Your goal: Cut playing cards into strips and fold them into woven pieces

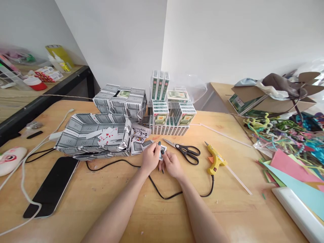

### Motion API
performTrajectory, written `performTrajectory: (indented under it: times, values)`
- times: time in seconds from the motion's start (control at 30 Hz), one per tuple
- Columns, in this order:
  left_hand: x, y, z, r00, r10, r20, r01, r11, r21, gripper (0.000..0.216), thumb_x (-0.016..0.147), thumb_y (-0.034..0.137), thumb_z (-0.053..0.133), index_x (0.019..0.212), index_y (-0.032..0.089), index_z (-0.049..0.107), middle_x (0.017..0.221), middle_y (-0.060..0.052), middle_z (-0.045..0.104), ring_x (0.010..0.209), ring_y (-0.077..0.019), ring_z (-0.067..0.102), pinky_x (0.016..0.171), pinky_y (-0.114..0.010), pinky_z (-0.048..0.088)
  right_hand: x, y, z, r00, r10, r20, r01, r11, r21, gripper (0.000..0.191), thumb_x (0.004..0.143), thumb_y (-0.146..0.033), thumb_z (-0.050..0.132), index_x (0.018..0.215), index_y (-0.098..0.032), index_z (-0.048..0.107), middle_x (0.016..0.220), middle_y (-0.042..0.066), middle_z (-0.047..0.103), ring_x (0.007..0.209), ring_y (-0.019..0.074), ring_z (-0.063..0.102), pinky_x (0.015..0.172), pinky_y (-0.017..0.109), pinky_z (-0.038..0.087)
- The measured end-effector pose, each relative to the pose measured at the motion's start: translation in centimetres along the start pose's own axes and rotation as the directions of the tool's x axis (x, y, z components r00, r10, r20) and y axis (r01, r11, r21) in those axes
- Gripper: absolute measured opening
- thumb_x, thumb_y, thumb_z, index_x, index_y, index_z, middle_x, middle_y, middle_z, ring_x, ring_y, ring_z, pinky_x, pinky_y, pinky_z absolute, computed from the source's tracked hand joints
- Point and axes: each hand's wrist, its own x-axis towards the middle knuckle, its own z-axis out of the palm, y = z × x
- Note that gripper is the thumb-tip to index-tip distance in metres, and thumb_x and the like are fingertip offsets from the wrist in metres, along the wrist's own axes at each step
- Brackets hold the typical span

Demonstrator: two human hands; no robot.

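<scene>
Near the middle of the table, my left hand [151, 157] and my right hand [172, 164] are closed together on a small playing card [161, 155]. The fingers cover much of the card. Just beyond my left hand lie loose playing cards [137, 147], some face up and some back up. An open box made of folded playing cards [76, 126] stands to the left, with cut card pieces [108, 135] inside it. Black-handled scissors [188, 153] rest right of my hands, blades slightly parted. Farther right lies a yellow glue gun [216, 158] with a clear glue stick in its back.
Behind are a second card-built structure [135, 99] and stacked card packs [162, 113]. A black cord [162, 196] runs under my forearms. At left lies a phone [52, 187]; at right are coloured paper [291, 172], pipe cleaners [275, 131] and a white case [298, 212].
</scene>
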Motion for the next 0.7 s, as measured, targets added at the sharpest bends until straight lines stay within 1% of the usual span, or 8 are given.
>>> performTrajectory:
  times: [0.13,0.27,0.4,0.53,0.7]
  values:
    - [-0.11,0.17,-0.13,1.000,0.007,0.023,-0.006,1.000,-0.020,0.030,0.085,0.032,0.034,0.058,0.019,0.037,0.050,0.004,0.037,0.048,-0.0098,0.037,0.049,-0.023,0.025,0.11,0.06,-0.08,0.999,-0.016,0.044,0.015,0.999,0.043,0.038,0.084,-0.053,0.032,0.074,-0.019,0.042,0.042,-0.005,0.051,0.032,0.0098,0.046,0.034,0.021,0.035]
    - [-0.13,0.32,-0.20,0.999,0.006,0.036,-0.003,0.997,-0.078,0.028,0.083,0.033,0.037,0.059,0.019,0.038,0.049,0.004,0.036,0.047,-0.0099,0.036,0.049,-0.023,0.024,0.20,0.18,-0.17,0.997,-0.035,0.072,0.029,0.996,0.083,0.038,0.085,-0.052,0.032,0.079,-0.018,0.045,0.044,-0.005,0.052,0.033,0.0093,0.045,0.036,0.021,0.037]
    - [-0.11,0.45,-0.26,0.999,-0.003,0.040,0.007,0.995,-0.100,0.027,0.083,0.032,0.037,0.059,0.019,0.037,0.049,0.004,0.035,0.047,-0.0099,0.035,0.049,-0.023,0.024,0.22,0.30,-0.28,0.996,-0.040,0.077,0.031,0.993,0.111,0.035,0.086,-0.050,0.033,0.079,-0.018,0.045,0.043,-0.006,0.051,0.033,0.0087,0.044,0.036,0.021,0.036]
    - [-0.16,0.48,-0.28,0.999,-0.005,0.048,0.011,0.993,-0.121,0.027,0.083,0.032,0.037,0.059,0.019,0.038,0.050,0.004,0.036,0.048,-0.0101,0.036,0.049,-0.023,0.024,0.25,0.16,-0.34,0.996,-0.034,0.088,0.021,0.989,0.144,0.035,0.085,-0.050,0.036,0.080,-0.017,0.045,0.047,-0.004,0.053,0.036,0.0096,0.047,0.038,0.022,0.039]
    - [-0.25,0.44,-0.19,0.998,-0.028,0.053,0.035,0.989,-0.141,0.027,0.083,0.034,0.037,0.060,0.019,0.039,0.051,0.004,0.037,0.049,-0.0102,0.036,0.049,-0.023,0.025,0.27,-0.08,-0.38,0.995,-0.040,0.092,0.025,0.987,0.156,0.035,0.084,-0.050,0.038,0.075,-0.018,0.044,0.049,-0.003,0.055,0.036,0.0088,0.046,0.037,0.022,0.038]
